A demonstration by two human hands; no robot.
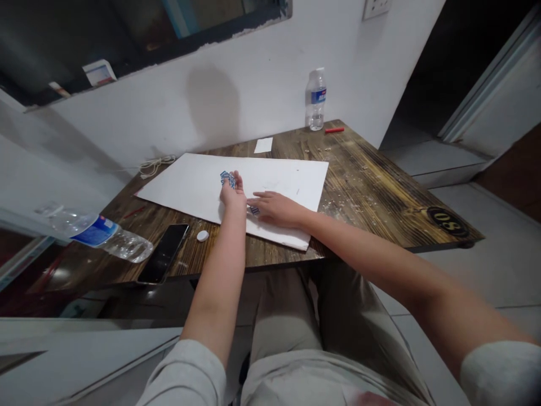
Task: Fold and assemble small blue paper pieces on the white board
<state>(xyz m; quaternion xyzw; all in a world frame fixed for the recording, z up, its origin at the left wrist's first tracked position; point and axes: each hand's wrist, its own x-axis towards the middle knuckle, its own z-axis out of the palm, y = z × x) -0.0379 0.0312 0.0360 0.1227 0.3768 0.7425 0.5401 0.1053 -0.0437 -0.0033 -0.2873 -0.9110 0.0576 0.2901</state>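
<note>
My left hand [233, 190] is closed around a few small blue-and-white printed cards [227, 179], raised above the white board [198, 175]. The print on them is too small to read. Palm down over the board, my right hand [276, 208] has its fingers stretched out toward my left wrist. Another blue-printed piece [254, 210] shows at the edge of my right hand, partly covered by it. Whether my fingers touch that piece is unclear.
A phone [164, 254], a white cap [203, 235] and a plastic bottle [101, 231] are at the left. Behind the board lie a white cord [155, 164] and a paper square [264, 145]. Another bottle [316, 100] stands near a red stick [334, 130] on the wooden table [380, 192].
</note>
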